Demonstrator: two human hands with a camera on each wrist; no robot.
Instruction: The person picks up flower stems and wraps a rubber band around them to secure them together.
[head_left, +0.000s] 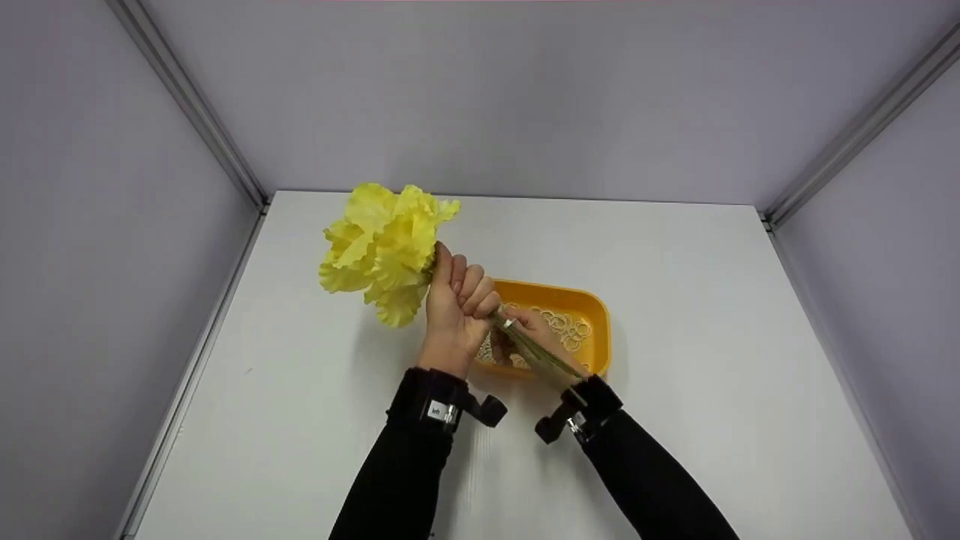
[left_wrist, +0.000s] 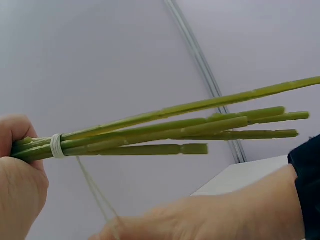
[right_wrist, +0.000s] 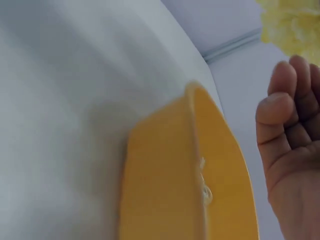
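A white table [head_left: 712,315] fills the floor of a booth with pale grey walls [head_left: 525,90]. Metal rails [head_left: 191,105] run along the corners where the walls meet. Black sleeves [head_left: 397,480] and wrist straps with camera mounts [head_left: 577,416] show at the near edge.

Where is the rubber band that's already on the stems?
In the left wrist view, the white rubber band wraps the green stems at far left, beside the left hand.
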